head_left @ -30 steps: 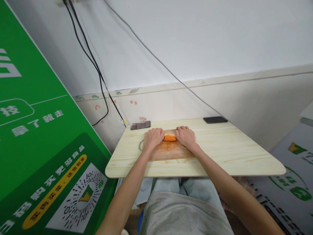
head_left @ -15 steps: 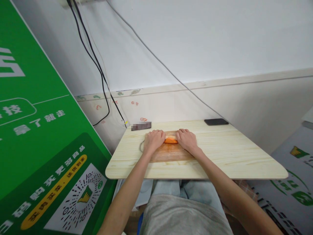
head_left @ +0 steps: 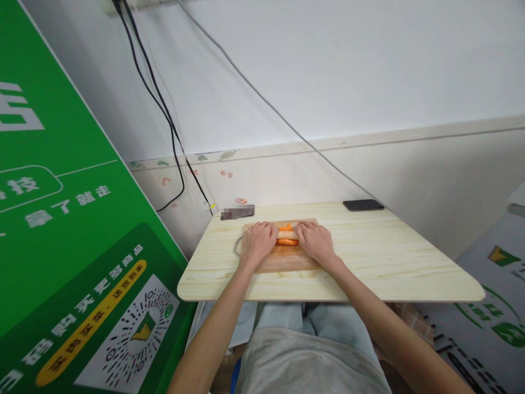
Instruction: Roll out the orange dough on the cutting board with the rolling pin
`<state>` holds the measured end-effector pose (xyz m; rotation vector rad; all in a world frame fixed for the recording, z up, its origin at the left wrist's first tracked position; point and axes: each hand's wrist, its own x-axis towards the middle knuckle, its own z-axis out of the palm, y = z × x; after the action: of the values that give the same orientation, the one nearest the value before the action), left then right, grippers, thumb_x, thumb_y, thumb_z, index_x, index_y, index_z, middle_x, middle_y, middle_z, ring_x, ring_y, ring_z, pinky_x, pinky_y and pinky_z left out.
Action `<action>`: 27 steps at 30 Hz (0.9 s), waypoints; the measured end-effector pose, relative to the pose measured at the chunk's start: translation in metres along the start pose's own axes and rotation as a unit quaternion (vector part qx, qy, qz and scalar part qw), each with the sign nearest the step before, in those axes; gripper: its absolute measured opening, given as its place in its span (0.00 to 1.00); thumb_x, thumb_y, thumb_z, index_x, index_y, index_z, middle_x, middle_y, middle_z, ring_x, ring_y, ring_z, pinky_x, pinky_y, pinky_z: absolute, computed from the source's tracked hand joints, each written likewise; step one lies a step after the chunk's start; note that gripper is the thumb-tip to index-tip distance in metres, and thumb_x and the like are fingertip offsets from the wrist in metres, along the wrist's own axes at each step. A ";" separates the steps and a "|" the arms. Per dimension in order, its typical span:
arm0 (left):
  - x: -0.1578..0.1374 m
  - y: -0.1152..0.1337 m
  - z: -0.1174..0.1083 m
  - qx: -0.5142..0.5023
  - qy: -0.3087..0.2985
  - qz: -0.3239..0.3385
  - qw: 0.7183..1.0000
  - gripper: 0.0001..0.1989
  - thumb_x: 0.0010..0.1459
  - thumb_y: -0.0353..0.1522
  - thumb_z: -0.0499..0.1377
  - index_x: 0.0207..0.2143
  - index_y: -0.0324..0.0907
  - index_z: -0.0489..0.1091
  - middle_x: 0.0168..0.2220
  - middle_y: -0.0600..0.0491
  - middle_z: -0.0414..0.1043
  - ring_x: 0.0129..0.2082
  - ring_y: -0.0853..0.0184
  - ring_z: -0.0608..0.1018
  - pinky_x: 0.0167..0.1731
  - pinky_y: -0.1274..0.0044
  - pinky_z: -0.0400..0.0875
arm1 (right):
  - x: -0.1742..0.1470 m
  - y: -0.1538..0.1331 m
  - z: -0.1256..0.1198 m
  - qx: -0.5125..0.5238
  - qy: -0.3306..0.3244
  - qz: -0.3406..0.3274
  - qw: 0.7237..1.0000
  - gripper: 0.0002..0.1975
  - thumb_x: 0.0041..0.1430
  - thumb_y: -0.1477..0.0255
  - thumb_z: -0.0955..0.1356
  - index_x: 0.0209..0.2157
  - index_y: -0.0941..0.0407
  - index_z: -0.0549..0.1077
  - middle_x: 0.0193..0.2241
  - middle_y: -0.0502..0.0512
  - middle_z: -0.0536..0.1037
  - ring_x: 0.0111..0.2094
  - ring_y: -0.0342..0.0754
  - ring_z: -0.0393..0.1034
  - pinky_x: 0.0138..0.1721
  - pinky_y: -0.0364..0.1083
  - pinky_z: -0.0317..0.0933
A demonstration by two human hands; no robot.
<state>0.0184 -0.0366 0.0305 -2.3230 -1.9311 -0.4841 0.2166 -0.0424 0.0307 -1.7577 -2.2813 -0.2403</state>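
At nine o'clock, a tall flat green panel (head_left: pixel 53 137) carries white "技", "拿了就走" and "购买更多商品"; its rounded yellow strip (head_left: pixel 90 323), at eight, says "买肉买菜,送货到家", beside a square white code label (head_left: pixel 98 364). Lettering on the pale grey green-logoed panel (head_left: pixel 471 273), at four, seems too cropped to read.

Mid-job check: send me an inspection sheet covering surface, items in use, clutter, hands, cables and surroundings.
Surface: pale table, with a wooden board lying flat near its middle.
Items in use: rolling pin across the board; orange dough shows on its near and far sides.
Clutter: phone at the far right; dark flat object, partly blurred, at the far left.
Hands: left hand and right hand closed over the rolling pin, hiding its ends.
Cables: black cables and a grey cable against the wall.
Surroundings: green sign at left.
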 end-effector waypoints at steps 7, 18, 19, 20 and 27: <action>0.005 -0.005 0.008 -0.034 0.026 -0.018 0.999 0.19 0.74 0.37 0.49 0.40 0.46 0.80 0.48 0.49 0.83 0.51 0.59 0.79 0.53 0.70 0.68 | -0.002 0.001 -0.002 0.029 0.021 -0.008 0.999 0.24 0.78 0.65 0.54 0.45 0.53 0.80 0.49 0.60 0.83 0.53 0.55 0.72 0.52 0.49 0.59; 0.006 -0.011 0.012 -0.153 0.070 -0.034 0.985 0.16 0.71 0.36 0.52 0.34 0.44 0.77 0.38 0.50 0.82 0.38 0.64 0.79 0.41 0.75 0.67 | -0.004 0.004 0.002 0.108 0.092 0.016 0.990 0.18 0.74 0.65 0.60 0.40 0.53 0.81 0.43 0.57 0.85 0.44 0.52 0.76 0.45 0.47 0.60; 0.006 -0.013 0.014 -0.164 0.080 -0.036 0.983 0.16 0.70 0.36 0.52 0.33 0.44 0.76 0.36 0.50 0.81 0.36 0.64 0.78 0.39 0.75 0.66 | -0.005 0.005 0.003 0.110 0.101 -0.003 0.989 0.18 0.73 0.66 0.61 0.38 0.53 0.81 0.41 0.57 0.85 0.43 0.52 0.76 0.45 0.47 0.60; 0.007 -0.014 0.016 -0.174 0.092 -0.036 0.980 0.16 0.70 0.35 0.52 0.32 0.43 0.76 0.34 0.51 0.81 0.35 0.64 0.78 0.37 0.75 0.65 | -0.006 0.006 0.004 0.114 0.112 -0.025 0.987 0.17 0.72 0.67 0.62 0.36 0.53 0.81 0.39 0.57 0.85 0.43 0.52 0.76 0.44 0.48 0.60; 0.012 -0.022 0.027 -0.230 0.144 -0.035 0.962 0.14 0.68 0.33 0.54 0.29 0.43 0.73 0.30 0.53 0.77 0.30 0.66 0.76 0.35 0.75 0.63 | -0.010 0.013 0.006 0.142 0.162 -0.112 0.970 0.10 0.61 0.70 0.69 0.41 0.56 0.82 0.39 0.57 0.84 0.44 0.55 0.75 0.46 0.51 0.62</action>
<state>0.0039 -0.0138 0.0057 -2.2534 -1.9164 -1.3225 0.2309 -0.0466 0.0212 -1.2213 -2.1463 -0.2112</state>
